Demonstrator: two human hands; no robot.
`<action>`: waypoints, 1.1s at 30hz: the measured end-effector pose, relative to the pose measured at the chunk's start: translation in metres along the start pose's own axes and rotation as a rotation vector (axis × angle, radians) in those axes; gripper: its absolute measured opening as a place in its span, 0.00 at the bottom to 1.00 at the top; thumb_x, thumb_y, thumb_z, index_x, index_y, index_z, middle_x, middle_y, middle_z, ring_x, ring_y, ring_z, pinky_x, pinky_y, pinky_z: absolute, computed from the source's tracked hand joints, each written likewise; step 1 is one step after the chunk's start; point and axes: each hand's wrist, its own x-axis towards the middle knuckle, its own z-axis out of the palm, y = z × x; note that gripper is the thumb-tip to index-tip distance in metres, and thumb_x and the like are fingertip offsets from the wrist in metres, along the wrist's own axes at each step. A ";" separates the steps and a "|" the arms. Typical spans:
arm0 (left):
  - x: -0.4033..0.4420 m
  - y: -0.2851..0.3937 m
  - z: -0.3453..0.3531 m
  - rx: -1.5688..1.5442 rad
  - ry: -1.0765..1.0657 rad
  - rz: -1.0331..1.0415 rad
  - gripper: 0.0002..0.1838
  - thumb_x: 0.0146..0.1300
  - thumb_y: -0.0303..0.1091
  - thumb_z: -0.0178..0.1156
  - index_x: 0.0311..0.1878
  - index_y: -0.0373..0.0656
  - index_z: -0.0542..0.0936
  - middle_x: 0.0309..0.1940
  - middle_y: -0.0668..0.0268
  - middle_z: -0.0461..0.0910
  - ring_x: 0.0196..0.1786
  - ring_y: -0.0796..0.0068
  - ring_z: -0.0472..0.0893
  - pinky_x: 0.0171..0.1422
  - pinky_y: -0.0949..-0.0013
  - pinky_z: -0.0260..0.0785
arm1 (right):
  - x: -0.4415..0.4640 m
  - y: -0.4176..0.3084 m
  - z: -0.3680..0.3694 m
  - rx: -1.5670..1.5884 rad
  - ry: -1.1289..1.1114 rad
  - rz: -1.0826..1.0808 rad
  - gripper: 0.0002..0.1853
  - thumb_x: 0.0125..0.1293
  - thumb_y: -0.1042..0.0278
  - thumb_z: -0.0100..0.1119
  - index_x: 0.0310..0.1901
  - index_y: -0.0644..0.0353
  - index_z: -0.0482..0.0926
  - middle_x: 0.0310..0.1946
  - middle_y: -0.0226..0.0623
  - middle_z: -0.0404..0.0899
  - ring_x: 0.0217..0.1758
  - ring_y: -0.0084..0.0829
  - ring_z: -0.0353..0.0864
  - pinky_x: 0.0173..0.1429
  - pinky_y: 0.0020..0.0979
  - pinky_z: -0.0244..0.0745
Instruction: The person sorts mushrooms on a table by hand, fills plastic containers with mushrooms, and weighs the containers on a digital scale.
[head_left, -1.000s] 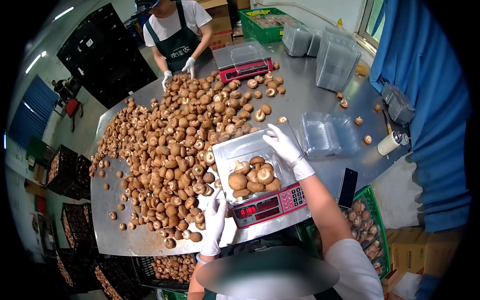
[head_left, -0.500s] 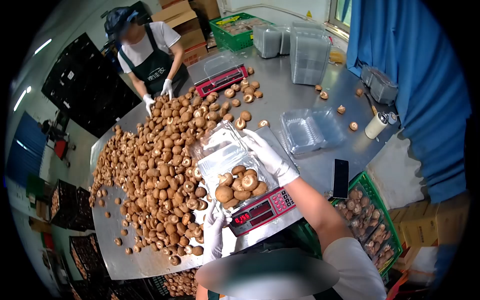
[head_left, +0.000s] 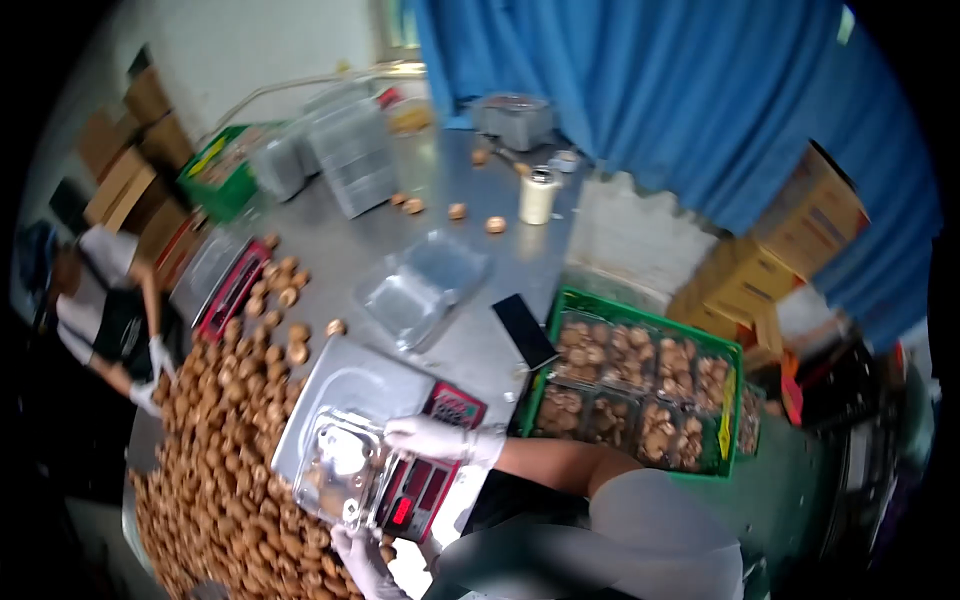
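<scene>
A clear plastic box [head_left: 342, 470] with its lid over it and brown mushrooms dimly visible inside is between my gloved hands, tilted over the near side of the scale [head_left: 345, 375]. My right hand [head_left: 430, 440] grips the box's right edge, above the scale's red keypad panel. At the box's near edge, my left hand [head_left: 365, 560] has its fingers closed on the rim. Glare and motion blur hide the lid's edges. A large heap of mushrooms [head_left: 230, 470] lies left of the scale.
An open clear box [head_left: 425, 285] and a phone [head_left: 524, 331] lie on the metal table. Stacked boxes [head_left: 350, 150] stand behind, near a white bottle [head_left: 538, 195]. At right is a green crate [head_left: 735, 400] of packed mushrooms. A co-worker [head_left: 110, 300] handles mushrooms at left.
The open box of mushrooms now has its lid over it and has shifted off the middle of the scale platform. My view has swung right, and the display reading has changed.
</scene>
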 end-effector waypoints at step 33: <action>-0.028 0.015 0.083 0.466 -0.278 -0.095 0.17 0.68 0.28 0.52 0.58 0.33 0.71 0.51 0.58 0.78 0.56 0.71 0.76 0.62 0.70 0.67 | -0.003 -0.067 -0.150 -1.320 0.699 -0.501 0.16 0.59 0.60 0.60 0.47 0.59 0.77 0.43 0.43 0.78 0.48 0.44 0.76 0.55 0.39 0.68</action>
